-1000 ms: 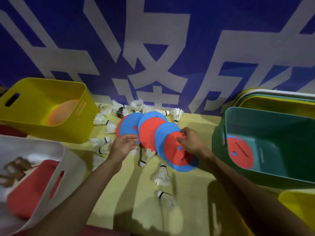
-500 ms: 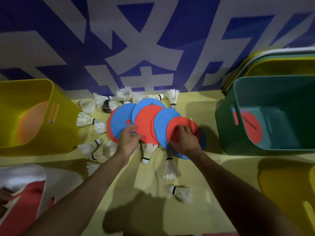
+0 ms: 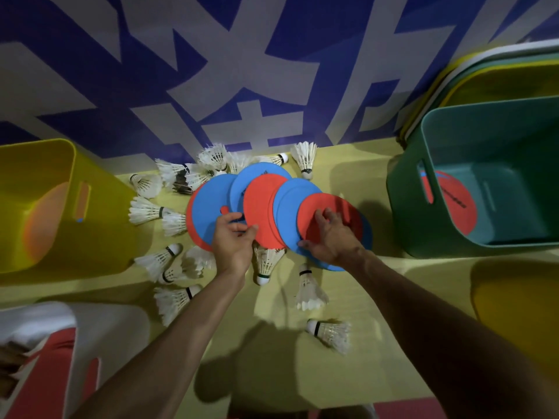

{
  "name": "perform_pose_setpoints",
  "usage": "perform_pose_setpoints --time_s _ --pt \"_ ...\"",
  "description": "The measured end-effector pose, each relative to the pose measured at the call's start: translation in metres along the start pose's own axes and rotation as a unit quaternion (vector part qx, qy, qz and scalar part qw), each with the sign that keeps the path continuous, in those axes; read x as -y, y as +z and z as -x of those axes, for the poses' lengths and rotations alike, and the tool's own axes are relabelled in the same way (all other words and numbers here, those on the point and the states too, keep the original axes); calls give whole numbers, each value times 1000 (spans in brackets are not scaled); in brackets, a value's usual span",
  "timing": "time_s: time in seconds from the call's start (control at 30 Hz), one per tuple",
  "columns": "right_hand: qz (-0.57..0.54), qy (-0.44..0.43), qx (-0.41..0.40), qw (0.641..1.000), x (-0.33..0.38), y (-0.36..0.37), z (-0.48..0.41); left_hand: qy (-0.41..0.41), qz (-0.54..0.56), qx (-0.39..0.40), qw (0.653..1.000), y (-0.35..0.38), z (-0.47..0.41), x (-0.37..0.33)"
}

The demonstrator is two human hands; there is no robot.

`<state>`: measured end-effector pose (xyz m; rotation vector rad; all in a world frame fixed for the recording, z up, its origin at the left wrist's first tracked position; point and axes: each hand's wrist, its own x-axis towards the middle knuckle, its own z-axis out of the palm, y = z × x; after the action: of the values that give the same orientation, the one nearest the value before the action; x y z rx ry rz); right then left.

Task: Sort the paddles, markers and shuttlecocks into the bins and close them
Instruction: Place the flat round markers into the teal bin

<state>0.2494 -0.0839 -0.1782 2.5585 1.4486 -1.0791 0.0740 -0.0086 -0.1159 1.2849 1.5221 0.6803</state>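
Several flat round markers, blue and red, lie fanned out and overlapping on the yellow table. My left hand pinches the near edge of a blue marker at the fan's left. My right hand presses down with spread fingers on the red marker at the fan's right end. White shuttlecocks are scattered around and partly under the fan. A green bin on the right holds one red marker. A yellow bin on the left holds an orange-red disc.
A white bin at the lower left holds a red paddle. Stacked lids lean behind the green bin. A yellow lid lies at the right front. A blue and grey wall stands directly behind the table.
My view has shifted lower and closer to the table. My left hand has closed onto the blue marker's edge. My right hand slid further onto the red marker at the fan's right.
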Motion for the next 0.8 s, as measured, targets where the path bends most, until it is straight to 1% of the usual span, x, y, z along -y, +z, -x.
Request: perform_pose_setpoints --time_s 0.2,0.27,0.37,0.47,0.53,0.67,0.73,0.8 --pt "-14 -39 41 998 -8 -22 3 29 -35 24 999 4 20 -7" --pt "-21 -48 34 998 -8 -28 6 38 -44 22 998 4 32 -10" --pt "-22 -50 25 998 -7 -32 10 59 -63 -12 996 0 48 -15" --pt "17 -103 8 994 -5 -30 19 59 -58 -55 995 -8 58 -21" --pt "16 -130 -15 991 -4 -31 25 55 -47 -81 994 -14 67 -29" --pt "82 -163 -123 975 2 -53 43 61 -42 -148 986 -23 87 -49" --pt "101 -171 -142 970 8 -69 52 61 -9 -164 984 -24 98 -57" --pt "129 -186 -146 963 14 -89 63 40 41 -164 985 -22 107 -65"
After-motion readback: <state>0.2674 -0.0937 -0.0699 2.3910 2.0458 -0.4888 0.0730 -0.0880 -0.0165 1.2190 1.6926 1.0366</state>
